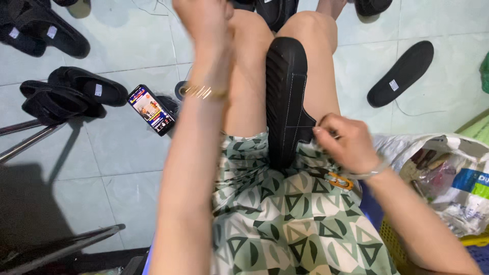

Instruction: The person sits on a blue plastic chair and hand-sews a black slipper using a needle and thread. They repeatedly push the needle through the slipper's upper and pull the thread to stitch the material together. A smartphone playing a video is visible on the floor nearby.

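A black shoe lies sole-up between the person's knees, its heel end pinched by the closed fingers of the right hand. The left hand is raised well above that grip, fist-like; whether it holds anything cannot be told. A phone lies left of the grip on the floor.

- Bare forearms, no sleeves
- Thin gold bangle on the left wrist
- Slim silvery bracelet on the right wrist
- Green-and-cream shorts, triangle-patterned
- Bare knees

Left hand fingertips cut off by top edge, blurred.
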